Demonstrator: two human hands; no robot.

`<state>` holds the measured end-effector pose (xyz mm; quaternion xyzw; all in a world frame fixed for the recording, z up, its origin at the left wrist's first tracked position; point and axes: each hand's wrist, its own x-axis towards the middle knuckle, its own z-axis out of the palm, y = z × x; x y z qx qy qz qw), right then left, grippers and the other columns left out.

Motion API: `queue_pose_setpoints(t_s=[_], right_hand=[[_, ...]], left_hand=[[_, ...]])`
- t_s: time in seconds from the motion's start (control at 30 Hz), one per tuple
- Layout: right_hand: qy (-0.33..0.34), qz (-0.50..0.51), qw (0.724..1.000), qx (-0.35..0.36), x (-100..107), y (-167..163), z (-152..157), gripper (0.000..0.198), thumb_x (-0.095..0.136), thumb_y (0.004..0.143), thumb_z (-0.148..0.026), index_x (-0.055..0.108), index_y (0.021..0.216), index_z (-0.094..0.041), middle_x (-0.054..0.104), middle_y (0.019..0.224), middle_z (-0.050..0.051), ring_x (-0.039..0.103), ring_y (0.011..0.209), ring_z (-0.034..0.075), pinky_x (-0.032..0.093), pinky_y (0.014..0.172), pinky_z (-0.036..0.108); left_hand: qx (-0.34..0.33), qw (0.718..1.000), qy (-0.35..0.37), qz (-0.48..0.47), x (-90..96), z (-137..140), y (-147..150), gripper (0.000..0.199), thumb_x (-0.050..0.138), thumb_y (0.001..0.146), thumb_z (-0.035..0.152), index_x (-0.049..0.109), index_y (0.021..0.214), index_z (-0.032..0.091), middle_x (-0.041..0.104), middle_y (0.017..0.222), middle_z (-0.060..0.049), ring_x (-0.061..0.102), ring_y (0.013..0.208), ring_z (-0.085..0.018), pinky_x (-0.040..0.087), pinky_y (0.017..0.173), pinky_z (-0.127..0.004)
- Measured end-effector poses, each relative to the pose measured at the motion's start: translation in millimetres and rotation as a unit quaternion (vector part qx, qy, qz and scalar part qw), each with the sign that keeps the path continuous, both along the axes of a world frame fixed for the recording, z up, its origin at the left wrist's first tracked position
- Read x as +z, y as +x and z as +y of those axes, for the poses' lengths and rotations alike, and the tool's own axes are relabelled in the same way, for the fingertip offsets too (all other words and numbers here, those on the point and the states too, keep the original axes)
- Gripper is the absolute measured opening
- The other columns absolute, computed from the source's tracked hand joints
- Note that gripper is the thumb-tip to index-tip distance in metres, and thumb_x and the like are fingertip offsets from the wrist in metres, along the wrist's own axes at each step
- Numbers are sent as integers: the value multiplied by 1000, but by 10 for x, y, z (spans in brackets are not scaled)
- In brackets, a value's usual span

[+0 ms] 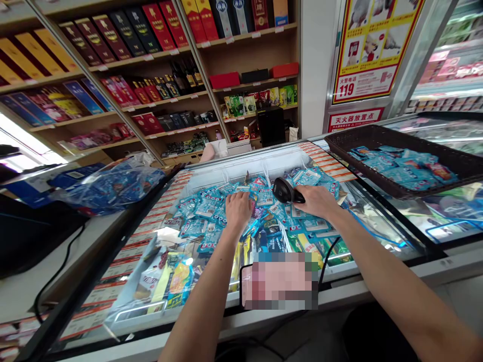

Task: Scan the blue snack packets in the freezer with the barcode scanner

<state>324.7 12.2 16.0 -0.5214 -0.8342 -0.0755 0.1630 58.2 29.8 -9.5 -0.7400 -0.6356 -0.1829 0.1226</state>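
Observation:
Many small blue packets (207,207) lie spread over the glass top of a chest freezer (226,177). My left hand (239,211) rests palm down on these packets, fingers forward over them and no packet visibly gripped; its fingertips are partly hidden. In my right hand (316,202) is a black handheld barcode scanner (285,191), its head pointing left over the packets, close to my left hand. The scanner's dark cable (329,256) hangs down toward the freezer's front edge. A phone (247,286), its screen blurred out, lies at the front edge between my forearms.
A dark brown basket (381,183) with more blue packets stands at right. At left are a clear plastic bag (113,183) of blue packets and a black cable (62,264). Shelves (162,53) of boxes and bottles line the back. Wrapped goods show through the glass.

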Motion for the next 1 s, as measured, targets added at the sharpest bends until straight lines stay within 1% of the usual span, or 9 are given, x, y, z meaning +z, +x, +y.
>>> queue_pose_setpoints(t_s=[0.1,0.23,0.33,0.47,0.6,0.67,0.73,0.83,1.0], right_hand=[[3,0,1000,3,1,4,5,33,50,83,-44,54,104,-19,67,94,7,63,84,23,40,66,29],[-3,-1,1000,1,12,2,6,33,50,83,-44,53,105,-19,67,95,7,63,84,23,40,65,29],[-12,1,1000,-1,17,-2,9,32,50,83,-43,53,105,-19,67,96,7,63,84,22,40,65,28],[-4,1,1000,5,9,-1,14,33,49,83,-44,53,104,-19,67,95,7,63,84,23,40,65,29],[-4,-4,1000,8,7,0,9,33,48,84,-43,53,105,-19,67,94,8,64,83,23,40,64,29],[-6,-7,1000,6,5,-2,6,33,49,83,-42,53,106,-19,67,94,8,64,83,23,40,64,29],[-4,-7,1000,7,-3,-5,7,34,49,83,-42,53,107,-19,67,94,8,63,83,23,40,65,29],[5,-9,1000,12,-24,-13,14,34,50,83,-42,53,108,-20,67,94,7,63,83,23,39,64,28],[17,-11,1000,20,-51,-40,15,36,52,81,-41,53,110,-21,68,94,5,63,80,22,37,61,28]], left_hand=[[21,1000,-8,-7,11,85,129,37,33,88,33,57,112,19,60,108,-14,51,105,-29,36,91,-44],[73,997,-23,-13,-75,148,317,49,29,87,51,62,98,16,58,104,-18,51,103,-33,38,86,-46],[103,994,-22,-4,-118,176,388,54,34,82,60,62,92,15,57,105,-19,50,105,-34,37,87,-47],[98,993,-58,-29,-86,235,331,52,43,78,62,60,96,16,57,107,-18,51,106,-35,37,87,-47],[85,981,-120,-123,-75,257,194,57,55,70,60,55,104,15,56,109,-17,53,103,-32,40,83,-41],[72,977,-96,-175,-112,219,139,55,57,70,57,51,106,15,56,108,-16,54,102,-29,41,80,-37],[67,968,-59,-234,-166,158,102,49,56,74,52,48,106,16,58,99,-12,57,91,-25,42,74,-34],[47,943,-15,-330,-231,79,71,38,52,79,44,45,106,18,58,80,-4,57,72,-19,43,67,-32],[-3,900,16,-435,-253,91,41,34,52,80,38,45,108,19,56,72,0,55,64,-15,44,62,-29]])
